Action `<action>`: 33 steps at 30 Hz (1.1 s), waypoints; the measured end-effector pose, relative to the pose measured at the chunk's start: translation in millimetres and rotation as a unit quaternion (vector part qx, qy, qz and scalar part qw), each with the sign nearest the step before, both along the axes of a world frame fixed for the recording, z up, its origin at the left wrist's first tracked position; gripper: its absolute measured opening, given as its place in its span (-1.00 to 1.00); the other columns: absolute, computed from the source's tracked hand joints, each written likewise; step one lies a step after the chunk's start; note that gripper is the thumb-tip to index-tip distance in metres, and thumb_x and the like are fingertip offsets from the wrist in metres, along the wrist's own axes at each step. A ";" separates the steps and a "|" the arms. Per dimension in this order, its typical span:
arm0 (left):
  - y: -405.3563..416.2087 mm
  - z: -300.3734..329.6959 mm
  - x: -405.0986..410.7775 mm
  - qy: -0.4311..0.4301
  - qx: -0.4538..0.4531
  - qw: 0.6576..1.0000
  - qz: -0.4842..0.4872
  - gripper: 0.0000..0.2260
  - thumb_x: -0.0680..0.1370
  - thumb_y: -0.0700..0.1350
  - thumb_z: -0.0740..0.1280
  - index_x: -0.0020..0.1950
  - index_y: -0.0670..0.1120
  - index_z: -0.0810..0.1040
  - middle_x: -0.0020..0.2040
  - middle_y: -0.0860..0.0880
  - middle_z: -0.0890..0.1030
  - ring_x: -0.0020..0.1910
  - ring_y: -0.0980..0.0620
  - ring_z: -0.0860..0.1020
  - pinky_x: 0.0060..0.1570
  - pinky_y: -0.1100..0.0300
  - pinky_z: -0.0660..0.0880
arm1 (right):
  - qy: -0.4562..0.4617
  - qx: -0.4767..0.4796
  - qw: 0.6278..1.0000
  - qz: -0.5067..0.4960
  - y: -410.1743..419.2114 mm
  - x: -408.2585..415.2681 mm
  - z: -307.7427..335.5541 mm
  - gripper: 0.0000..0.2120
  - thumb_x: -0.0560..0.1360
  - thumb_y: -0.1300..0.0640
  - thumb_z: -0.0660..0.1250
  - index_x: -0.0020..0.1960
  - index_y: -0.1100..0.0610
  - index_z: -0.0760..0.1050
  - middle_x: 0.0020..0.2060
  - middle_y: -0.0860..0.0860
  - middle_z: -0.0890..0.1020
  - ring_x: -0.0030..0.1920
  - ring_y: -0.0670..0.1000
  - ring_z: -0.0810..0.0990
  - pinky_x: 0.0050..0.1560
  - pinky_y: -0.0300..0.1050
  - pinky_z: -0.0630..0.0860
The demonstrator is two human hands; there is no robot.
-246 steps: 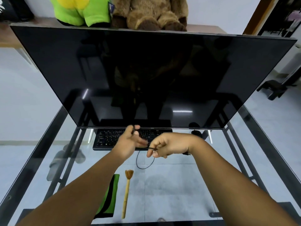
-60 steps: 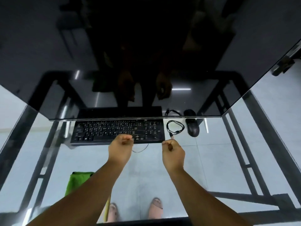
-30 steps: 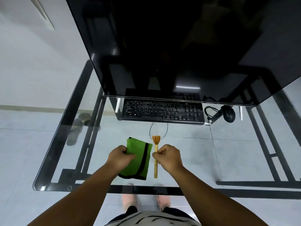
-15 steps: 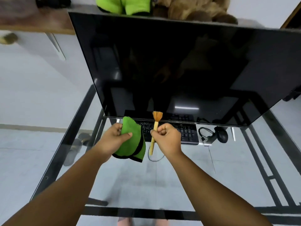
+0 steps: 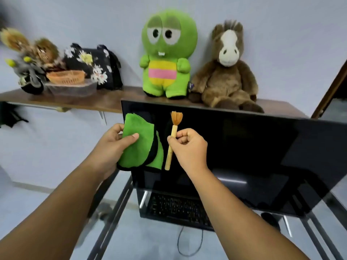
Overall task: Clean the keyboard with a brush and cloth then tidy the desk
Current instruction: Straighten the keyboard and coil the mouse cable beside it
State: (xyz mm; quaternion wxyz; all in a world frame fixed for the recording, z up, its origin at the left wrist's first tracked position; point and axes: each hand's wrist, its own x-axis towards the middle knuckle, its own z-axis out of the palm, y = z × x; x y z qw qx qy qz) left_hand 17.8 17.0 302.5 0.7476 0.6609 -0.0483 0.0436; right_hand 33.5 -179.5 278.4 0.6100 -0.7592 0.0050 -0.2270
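Observation:
My left hand point(image 5: 112, 145) grips a folded green cloth point(image 5: 139, 145) with black edging, raised in front of the monitor's left edge. Beside it my right hand point(image 5: 187, 145) pinches the wooden handle of a small brush point(image 5: 173, 136), bristles pointing up. Both hands are held high, well above the desk. The black keyboard point(image 5: 178, 209) lies below on the glass desk point(image 5: 150, 244), under the monitor, its cable looping toward me.
A large dark monitor point(image 5: 244, 156) fills the right half. Behind it a wooden shelf point(image 5: 105, 102) carries a green plush toy point(image 5: 167, 55), a brown plush horse point(image 5: 225, 72), a floral bag, a basket and a plastic box. A black mouse point(image 5: 268, 218) sits right of the keyboard.
My hands picked the cloth and brush up off the desk and lifted them to monitor height. The view tilted upward, bringing the shelf and plush toys into sight.

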 end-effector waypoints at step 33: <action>150.9 70.3 284.5 0.120 0.098 0.988 -0.025 -0.64 0.43 -0.37 0.44 0.19 -0.20 0.49 0.06 -0.23 0.63 -0.02 -0.19 0.62 -0.01 -0.08 0.58 | 0.219 -0.231 0.945 -0.070 168.5 252.2 115.7 -0.74 0.28 0.06 0.61 -0.24 0.21 0.63 -0.46 0.08 0.64 -0.48 0.04 0.62 -0.21 -0.01 0.68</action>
